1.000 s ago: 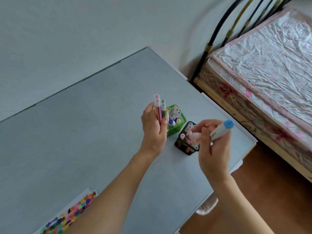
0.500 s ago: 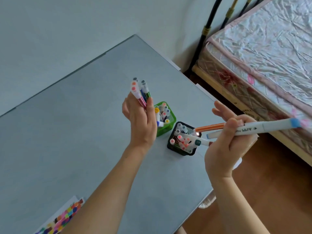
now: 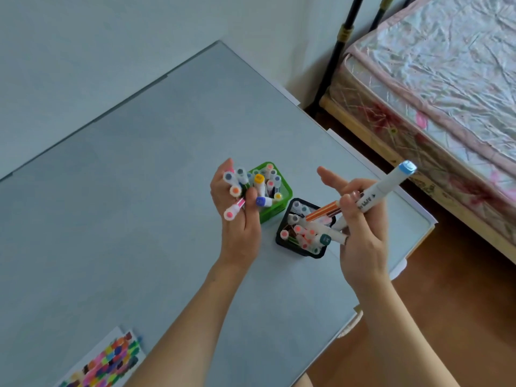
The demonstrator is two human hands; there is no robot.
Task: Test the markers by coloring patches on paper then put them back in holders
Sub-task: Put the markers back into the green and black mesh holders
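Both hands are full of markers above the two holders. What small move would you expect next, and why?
Probably the right hand lowers its thin orange marker into the black holder just below: the paper already bears patches, and the left hand grips several thin markers.

Table: grey-blue top with white edging, occupying the left and centre, lying in soft even light. Wall: pale, plain, running behind the table's far edge. Floor: brown, showing to the right of the table. Bed: standing right of the table, its mattress lying under crinkled clear plastic. Bed frame: black bars with gold bands, rising at the bed's near-wall end.
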